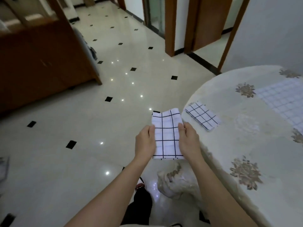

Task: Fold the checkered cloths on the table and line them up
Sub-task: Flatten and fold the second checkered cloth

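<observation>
Left hand [145,143] and right hand [189,140] grip the folded checkered cloth [166,135], fingers [181,130] curled over its side edges, just off the counter [237,136] rim; second folded cloth [202,117] lies on the counter.

Folded cloth [166,133] held beside the table [237,141] — second cloth [202,117] folded on it, third cloth [283,99] spread.

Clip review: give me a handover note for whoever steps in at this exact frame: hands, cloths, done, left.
Left hand and right hand: each grips one side of the held cloth, already folded, in the air beside the table.
Done: one folded cloth lies near the table's edge.
Left: set the held cloth down in line with it, then fold and line up the spread cloth lying flat farther right on the table.
</observation>
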The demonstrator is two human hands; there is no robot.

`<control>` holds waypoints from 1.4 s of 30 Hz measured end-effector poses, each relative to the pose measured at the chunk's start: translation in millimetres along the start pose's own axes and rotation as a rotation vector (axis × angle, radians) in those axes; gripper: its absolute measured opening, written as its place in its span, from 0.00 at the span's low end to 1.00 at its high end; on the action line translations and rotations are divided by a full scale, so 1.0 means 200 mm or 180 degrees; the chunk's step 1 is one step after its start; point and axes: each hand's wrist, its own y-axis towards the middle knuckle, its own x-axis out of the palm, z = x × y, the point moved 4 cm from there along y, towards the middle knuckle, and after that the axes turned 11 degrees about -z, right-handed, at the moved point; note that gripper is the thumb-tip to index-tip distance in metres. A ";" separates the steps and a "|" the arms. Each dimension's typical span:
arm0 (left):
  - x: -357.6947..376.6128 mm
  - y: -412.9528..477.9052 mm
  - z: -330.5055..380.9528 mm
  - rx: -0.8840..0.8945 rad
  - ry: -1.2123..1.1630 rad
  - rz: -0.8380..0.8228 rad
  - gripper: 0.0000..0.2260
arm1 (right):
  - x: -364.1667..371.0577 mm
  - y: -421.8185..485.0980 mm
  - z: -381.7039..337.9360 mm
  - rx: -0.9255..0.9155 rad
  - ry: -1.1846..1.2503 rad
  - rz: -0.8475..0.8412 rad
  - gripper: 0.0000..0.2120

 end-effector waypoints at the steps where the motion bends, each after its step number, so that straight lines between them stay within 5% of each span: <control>1: -0.07 0.01 -0.03 -0.0017 0.0018 0.0127 0.18 | 0.07 0.04 -0.03 -0.0052 -0.0047 -0.0095 0.16; 10: -0.44 0.33 -0.32 -0.0186 -0.0210 0.0674 0.13 | 0.60 0.44 -0.16 -0.0019 -0.0340 -0.0573 0.18; 22: -0.81 1.39 -0.48 -0.0080 -0.0360 0.0136 0.12 | 1.08 1.33 -0.33 0.0567 -0.0167 -0.0314 0.17; 42: -0.52 2.80 -0.02 0.0327 -0.0120 -0.0603 0.12 | 0.81 2.56 -0.30 0.0777 0.0279 0.0571 0.17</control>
